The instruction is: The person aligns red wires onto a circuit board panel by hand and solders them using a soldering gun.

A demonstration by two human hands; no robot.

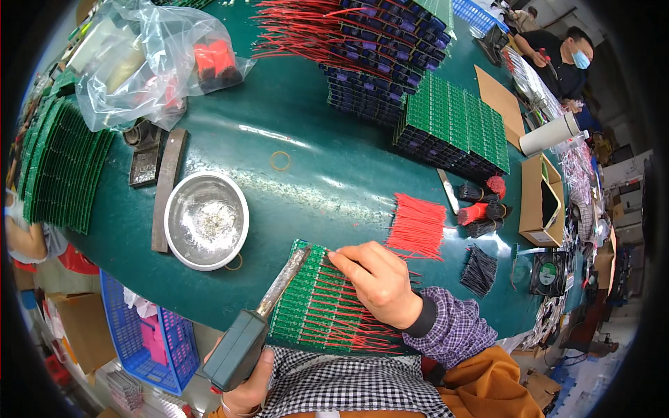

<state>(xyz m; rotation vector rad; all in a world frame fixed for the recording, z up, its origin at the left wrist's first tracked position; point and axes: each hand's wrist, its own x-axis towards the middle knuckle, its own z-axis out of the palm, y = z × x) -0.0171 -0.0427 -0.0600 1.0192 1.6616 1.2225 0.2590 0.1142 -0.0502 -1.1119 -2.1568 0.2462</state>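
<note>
My left hand (252,391) is wrapped round the grey-green handle of a soldering iron (240,348). Its long metal tip reaches up to the top rows of a green circuit board panel (296,306) at the table's near edge. Red wires (334,310) stick out to the right from rows of this panel. Over its upper right part my right hand (380,284) is closed in a pinch near the iron's tip, seemingly on a thin wire, mostly hidden by the fingers. Just beyond that hand lies a pile of loose red wires (417,226).
A white-rimmed metal bowl (245,216) stands left of the panel, beside a flat bar (169,191). Stacked circuit boards (453,115) rise at the back; more (66,167) stand far left. Black wires (479,270) and a small fan (548,273) lie right. Another person (550,63) works back right.
</note>
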